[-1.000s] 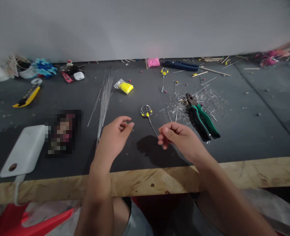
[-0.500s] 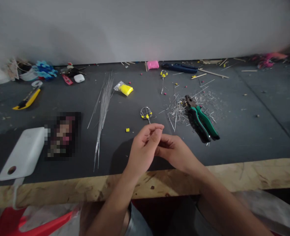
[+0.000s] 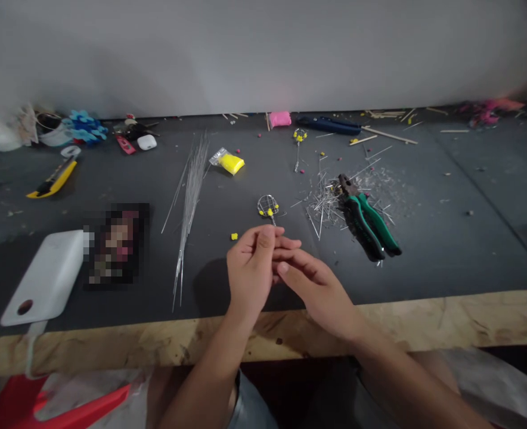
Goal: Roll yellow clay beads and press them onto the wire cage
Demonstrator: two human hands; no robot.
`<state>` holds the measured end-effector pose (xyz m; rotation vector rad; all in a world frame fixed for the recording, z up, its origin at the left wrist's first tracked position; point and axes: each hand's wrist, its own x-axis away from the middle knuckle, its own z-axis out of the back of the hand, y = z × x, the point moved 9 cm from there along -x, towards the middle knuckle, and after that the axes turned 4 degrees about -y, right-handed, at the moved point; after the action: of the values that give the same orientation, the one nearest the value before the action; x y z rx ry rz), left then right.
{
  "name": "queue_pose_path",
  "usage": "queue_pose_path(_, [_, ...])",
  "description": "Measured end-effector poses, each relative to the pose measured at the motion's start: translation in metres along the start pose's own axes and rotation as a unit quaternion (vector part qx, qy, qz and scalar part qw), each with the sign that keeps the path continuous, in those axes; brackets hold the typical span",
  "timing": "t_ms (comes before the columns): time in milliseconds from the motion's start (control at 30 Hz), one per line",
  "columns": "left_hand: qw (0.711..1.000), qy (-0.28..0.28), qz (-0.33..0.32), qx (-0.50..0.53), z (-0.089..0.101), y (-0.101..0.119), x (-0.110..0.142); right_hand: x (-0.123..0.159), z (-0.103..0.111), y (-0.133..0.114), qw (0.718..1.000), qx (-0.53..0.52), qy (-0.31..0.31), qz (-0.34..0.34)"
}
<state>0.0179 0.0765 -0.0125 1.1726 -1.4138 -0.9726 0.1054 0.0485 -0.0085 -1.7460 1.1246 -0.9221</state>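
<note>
My left hand (image 3: pixel 251 268) has its thumb pressed onto its curled fingers. Right beside it, my right hand (image 3: pixel 319 286) is closed too, its thumb tip against its fingers, and the two hands touch. Whatever is between the fingers is hidden or too small to make out. Just beyond the fingertips is a small wire racket shape (image 3: pixel 269 205) with yellow clay bits on its rim; its stem runs down behind my left hand, and I cannot tell whether it is held. A small yellow clay piece (image 3: pixel 233 236) lies left of my hands.
Green-and-black pliers (image 3: pixel 371 223) lie right, by scattered wire clippings (image 3: pixel 321 205). A bundle of thin wires (image 3: pixel 191 190) lies left, near a yellow clay packet (image 3: pixel 231 163). Behind are another wire piece (image 3: pixel 299 138), pink clay (image 3: pixel 280 119) and a dark blue cutter (image 3: pixel 330 124). A power bank (image 3: pixel 49 274) is far left.
My left thumb has shifted left along its fingers and my right thumb has come into view. The hands have turned slightly apart at the thumbs. Things on the table have stayed put.
</note>
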Motion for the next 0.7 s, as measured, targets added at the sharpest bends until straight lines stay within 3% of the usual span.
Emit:
queue_pose_path(67, [0.998, 0.045, 0.007, 0.042, 0.007, -0.004, -0.003, 0.003, 0.005, -0.004, 0.997, -0.03, 0.052, 0.045])
queue_pose_path(167, [0.991, 0.084, -0.048, 0.092, 0.003, 0.0, 0.003, 0.01, 0.015, -0.013, 0.982, -0.039, 0.134, 0.125])
queue_pose_path(333, [0.995, 0.032, -0.09, 0.039, -0.036, 0.003, 0.04, 0.021, 0.028, -0.02, 0.964, 0.013, 0.205, 0.17])
queue_pose_path(467, [0.989, -0.02, -0.139, 0.04, -0.053, 0.008, 0.062, 0.024, 0.025, -0.018, 0.97, 0.049, 0.181, 0.156])
queue_pose_path(700, [0.98, -0.106, -0.166, 0.034, -0.05, 0.012, 0.061, 0.027, 0.0, -0.006, 0.981, 0.099, 0.08, 0.147])
